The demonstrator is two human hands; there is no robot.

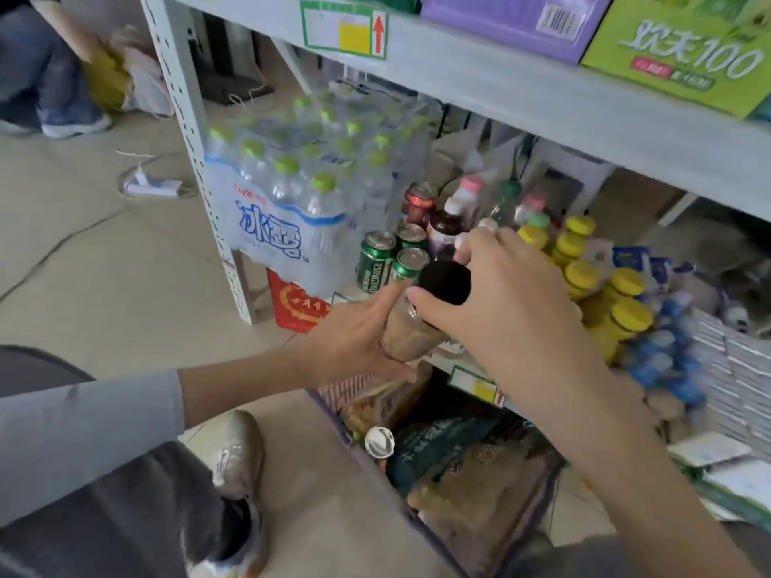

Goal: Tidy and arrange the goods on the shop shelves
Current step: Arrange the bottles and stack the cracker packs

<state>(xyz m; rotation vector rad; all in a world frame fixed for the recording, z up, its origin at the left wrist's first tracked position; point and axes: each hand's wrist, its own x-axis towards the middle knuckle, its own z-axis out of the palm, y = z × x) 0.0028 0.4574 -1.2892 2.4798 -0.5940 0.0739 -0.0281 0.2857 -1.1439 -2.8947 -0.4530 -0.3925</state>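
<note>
Grey-trousered knee (104, 515) fills the lower left of the head view, with a shopping basket (329, 404) beside it at bottom centre. In mid-frame, 2 hands hold 1 jar (411, 331) of brownish contents above the basket, just in front of the lower shelf (442, 360). The left hand (354, 331) has its fingers wrapped round the glass body. The right hand (513, 294) has thumb and fingers curled round the black lid (444, 281).

The job looks only partly done. The jar is not yet on the shelf, and the basket holds several packets and a silver-topped can (379, 442) waiting to be placed. On the shelf, green cans (375, 258) stand in a loose cluster, mixed bottles (448, 221) crowd behind them, and yellow-lidded jars (626, 314) lean out of line, so straightening remains.

The jar's label is covered by the fingers. Goods at the right edge are smeared by blur; they may be blue-capped bottles. The right hand hides the shelf spot behind it, and the basket's far side is cut off by the forearm.
</note>
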